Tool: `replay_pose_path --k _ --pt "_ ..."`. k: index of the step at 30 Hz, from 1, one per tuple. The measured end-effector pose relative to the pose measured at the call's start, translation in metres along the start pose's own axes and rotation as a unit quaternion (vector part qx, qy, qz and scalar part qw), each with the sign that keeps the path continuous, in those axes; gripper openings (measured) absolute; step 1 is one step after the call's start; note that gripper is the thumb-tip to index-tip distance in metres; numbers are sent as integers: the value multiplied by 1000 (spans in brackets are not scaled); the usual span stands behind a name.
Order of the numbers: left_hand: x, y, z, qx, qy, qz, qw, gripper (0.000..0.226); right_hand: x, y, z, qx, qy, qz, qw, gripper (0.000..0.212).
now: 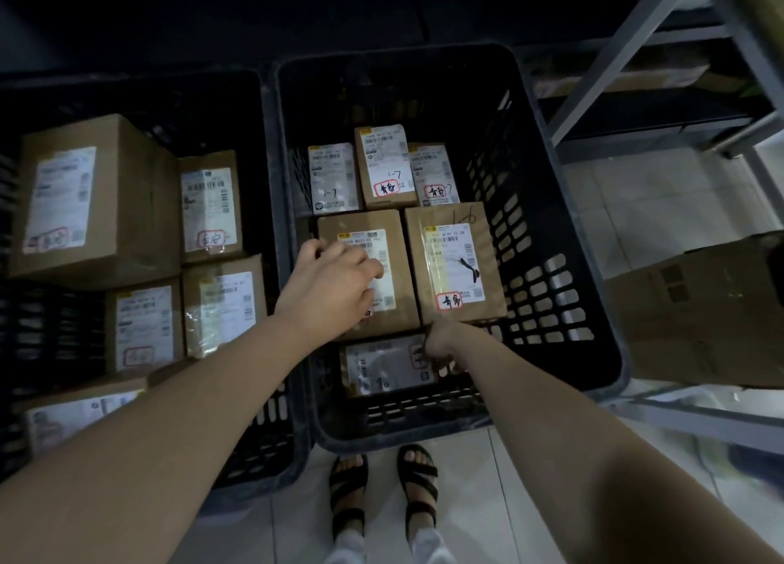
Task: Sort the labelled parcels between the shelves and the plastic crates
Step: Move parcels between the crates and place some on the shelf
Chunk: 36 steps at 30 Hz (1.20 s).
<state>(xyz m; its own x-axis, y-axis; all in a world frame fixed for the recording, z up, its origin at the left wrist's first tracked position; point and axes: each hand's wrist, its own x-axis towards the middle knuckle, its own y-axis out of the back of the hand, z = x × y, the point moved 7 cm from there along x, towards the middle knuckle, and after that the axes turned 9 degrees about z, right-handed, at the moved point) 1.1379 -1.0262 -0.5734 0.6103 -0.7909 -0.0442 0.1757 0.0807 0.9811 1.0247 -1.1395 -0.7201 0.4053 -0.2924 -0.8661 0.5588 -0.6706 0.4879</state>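
Resting your left hand [335,283] open on the left box [399,245], long axis 12–6; right box [456,262] at 3 o'clock, nearer your right hand [443,345], curled, grip unclear.

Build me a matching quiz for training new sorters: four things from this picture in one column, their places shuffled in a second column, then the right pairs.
1. left hand
2. right hand
3. biggest parcel
4. shelf frame

A. far left corner of the left crate
B. to the right of both crates
C. resting on a labelled parcel in the right crate
D. curled on the edge of the near parcel in the right crate

Pairs: 1-C, 2-D, 3-A, 4-B
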Motion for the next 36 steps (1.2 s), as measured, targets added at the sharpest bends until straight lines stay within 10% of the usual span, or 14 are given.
replay_pose_path --k 21,29,36 --pt "-43 95 7 35 41 -2 999 35 -154 105 -43 -246 251 303 886 41" --pt "-156 247 -4 123 163 90 975 35 -300 141 -142 -209 425 408 780 39" --pt "-343 420 -32 255 274 196 906 35 -507 111 -288 -178 622 467 603 38"
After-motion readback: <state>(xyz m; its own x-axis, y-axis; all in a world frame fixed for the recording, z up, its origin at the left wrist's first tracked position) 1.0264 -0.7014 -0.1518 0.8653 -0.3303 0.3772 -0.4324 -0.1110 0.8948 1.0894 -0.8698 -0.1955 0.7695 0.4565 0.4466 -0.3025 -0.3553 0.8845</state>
